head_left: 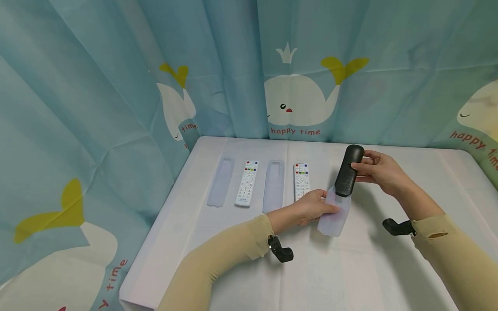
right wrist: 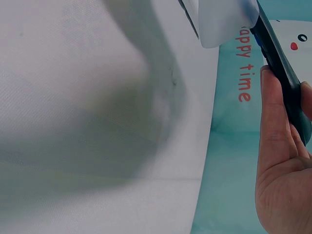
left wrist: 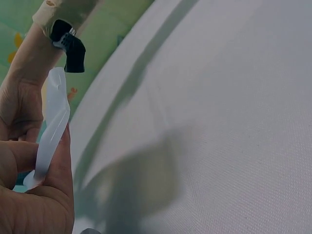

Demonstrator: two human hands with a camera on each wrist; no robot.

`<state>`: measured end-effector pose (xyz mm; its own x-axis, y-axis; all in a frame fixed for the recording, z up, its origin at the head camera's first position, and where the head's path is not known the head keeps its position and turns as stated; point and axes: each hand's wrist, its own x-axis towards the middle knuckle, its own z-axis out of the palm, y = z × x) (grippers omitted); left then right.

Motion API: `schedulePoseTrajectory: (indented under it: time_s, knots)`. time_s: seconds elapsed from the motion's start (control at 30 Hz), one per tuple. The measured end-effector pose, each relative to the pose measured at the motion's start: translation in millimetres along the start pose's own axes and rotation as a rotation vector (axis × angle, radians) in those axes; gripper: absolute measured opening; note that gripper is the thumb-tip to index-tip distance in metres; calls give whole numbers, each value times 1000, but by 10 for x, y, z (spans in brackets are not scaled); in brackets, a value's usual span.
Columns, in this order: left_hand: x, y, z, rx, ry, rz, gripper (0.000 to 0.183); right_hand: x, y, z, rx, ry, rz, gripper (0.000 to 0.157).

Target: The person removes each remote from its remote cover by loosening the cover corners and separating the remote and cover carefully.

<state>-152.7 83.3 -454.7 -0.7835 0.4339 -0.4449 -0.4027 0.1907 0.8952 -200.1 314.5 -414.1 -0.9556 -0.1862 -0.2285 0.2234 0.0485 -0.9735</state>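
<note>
My right hand (head_left: 384, 173) pinches a black remote control (head_left: 347, 172) between thumb and fingers, its back turned up. A translucent, soft remote cover (head_left: 335, 219) is gripped at its side by my left hand (head_left: 313, 206). The remote's lower end meets the cover's upper opening; how far it reaches inside I cannot tell. In the left wrist view the cover (left wrist: 56, 114) appears edge-on between thumb and fingers. The right wrist view shows the remote (right wrist: 282, 73) slanting along my straight fingers (right wrist: 274, 112), with the cover (right wrist: 226, 24) at its far end.
To the left on the white table (head_left: 241, 255) lie a white remote (head_left: 247, 183) and another white remote (head_left: 301, 179), partly behind my left hand. Beside them are two flat translucent covers, one leftmost (head_left: 220, 181) and one between the remotes (head_left: 274, 185). A blue curtain (head_left: 233, 56) hangs behind.
</note>
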Motion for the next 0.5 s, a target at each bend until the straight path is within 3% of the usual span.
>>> schedulePoseTrajectory:
  time_s: [0.2,0.3,0.5]
  knots:
    - [-21,-7,-15,12,-24,-10,30,5,-4,-37,3,21,1,93]
    - [-49,-20,-13,48,-38,-22,34,-4,-4,-86,78,45,-17,92]
    - [-81,-54,6,74,-50,-28,34,-29,12,-191,198,75,-62,70]
